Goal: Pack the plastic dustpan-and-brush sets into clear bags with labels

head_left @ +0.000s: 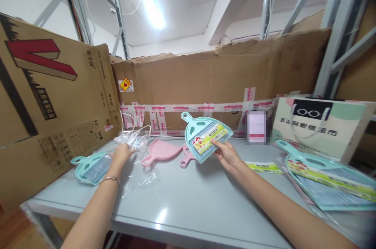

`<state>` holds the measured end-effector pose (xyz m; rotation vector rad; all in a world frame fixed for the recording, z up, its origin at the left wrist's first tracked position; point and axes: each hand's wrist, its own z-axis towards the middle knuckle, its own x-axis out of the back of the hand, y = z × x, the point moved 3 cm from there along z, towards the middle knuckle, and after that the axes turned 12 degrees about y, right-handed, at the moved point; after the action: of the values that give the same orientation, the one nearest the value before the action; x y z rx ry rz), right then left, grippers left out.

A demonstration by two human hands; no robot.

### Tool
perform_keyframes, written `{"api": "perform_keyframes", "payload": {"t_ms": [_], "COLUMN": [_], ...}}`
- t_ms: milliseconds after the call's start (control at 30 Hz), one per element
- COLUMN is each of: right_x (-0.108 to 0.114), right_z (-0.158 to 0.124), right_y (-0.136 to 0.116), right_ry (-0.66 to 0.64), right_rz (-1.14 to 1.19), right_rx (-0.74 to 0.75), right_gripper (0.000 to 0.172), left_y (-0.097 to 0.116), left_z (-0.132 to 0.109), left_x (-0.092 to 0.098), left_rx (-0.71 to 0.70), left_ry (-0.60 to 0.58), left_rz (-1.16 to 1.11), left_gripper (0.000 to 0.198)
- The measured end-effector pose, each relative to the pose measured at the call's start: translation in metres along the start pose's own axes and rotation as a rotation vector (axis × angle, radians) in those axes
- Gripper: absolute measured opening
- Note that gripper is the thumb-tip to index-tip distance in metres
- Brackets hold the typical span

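My right hand (pixel 227 155) pinches the lower edge of a mint-green dustpan (pixel 192 133), raised over the table. A blue-bristled brush (pixel 205 134) sits in that dustpan, with a yellow-green printed label (pixel 210 139) across it. My left hand (pixel 123 154) reaches down to the crumpled clear plastic bags (pixel 138 139), its fingers curled on the film and partly hidden. To the left of that hand lies another mint-green dustpan with a brush (pixel 91 168). Between my hands, a pink dustpan (pixel 164 150) rests on the table, and a smaller pink handle (pixel 186 157) shows partly behind the raised dustpan.
On the right, bagged green dustpan sets (pixel 331 178) lie stacked at the grey table (pixel 205 202) edge, near loose labels (pixel 263 167). A paper gift bag (pixel 311 127) stands behind them. Cardboard walls (pixel 190 80) enclose the back and left; white cable runs along the rear.
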<state>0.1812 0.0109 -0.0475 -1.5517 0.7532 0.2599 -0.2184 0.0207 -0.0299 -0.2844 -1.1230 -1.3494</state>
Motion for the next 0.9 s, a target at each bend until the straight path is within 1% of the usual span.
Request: {"api": "perform_keyframes", "payload": {"t_ms": [67,133,167,233,267,300,367,467,533,600,633,767,900], "right_x": [-0.002,-0.005,-0.007,-0.012,-0.015,-0.017,-0.020,-0.019,-0.017,-0.016,-0.015,-0.016,-0.018], "right_z": [-0.002,-0.007,-0.010,-0.018,-0.022,-0.026,-0.034,-0.039,-0.038,-0.036,-0.034,-0.032,-0.036], "right_y": [-0.001,-0.004,-0.005,-0.007,-0.008,-0.009,-0.008,-0.007,-0.009,-0.012,-0.013,-0.011,-0.001], "right_ry": [-0.033,-0.074,-0.105,-0.192,-0.237,-0.274,-0.320,-0.327,-0.297,-0.259,-0.243,-0.198,-0.182], "right_rz": [-0.024,-0.051,-0.066,-0.100,-0.119,-0.139,-0.185,-0.232,-0.218,-0.168,-0.135,-0.001,-0.024], "right_rx": [-0.003,-0.029,-0.045,-0.070,-0.076,-0.080,-0.090,-0.111,-0.119,-0.118,-0.114,-0.092,-0.097], "right_gripper": [0.017,0.017,0.017,0.018,0.019,0.019,0.020,0.020,0.020,0.020,0.020,0.023,0.027], "left_y": [0.007,0.024,0.037,0.069,0.086,0.103,0.131,0.162,0.173,0.178,0.178,0.176,0.185], "left_z": [-0.002,-0.004,-0.006,-0.013,-0.018,-0.022,-0.032,-0.048,-0.060,-0.070,-0.074,-0.080,-0.087], "left_x": [0.008,0.021,0.029,0.045,0.051,0.055,0.060,0.059,0.055,0.050,0.047,0.038,0.032], "left_rx": [-0.012,-0.070,-0.124,-0.323,-0.398,-0.464,-0.558,-0.695,-0.819,-0.932,-0.963,-0.978,-1.067], "left_ry": [0.034,0.136,0.203,0.376,0.417,0.434,0.506,0.631,0.681,0.690,0.687,0.665,0.644], "left_rz": [0.075,0.141,0.159,0.206,0.194,0.170,0.087,-0.091,-0.173,-0.207,-0.222,-0.304,-0.340], "left_gripper": [0.010,0.016,0.021,0.026,0.027,0.028,0.027,0.022,0.021,0.019,0.019,0.019,0.024]}}
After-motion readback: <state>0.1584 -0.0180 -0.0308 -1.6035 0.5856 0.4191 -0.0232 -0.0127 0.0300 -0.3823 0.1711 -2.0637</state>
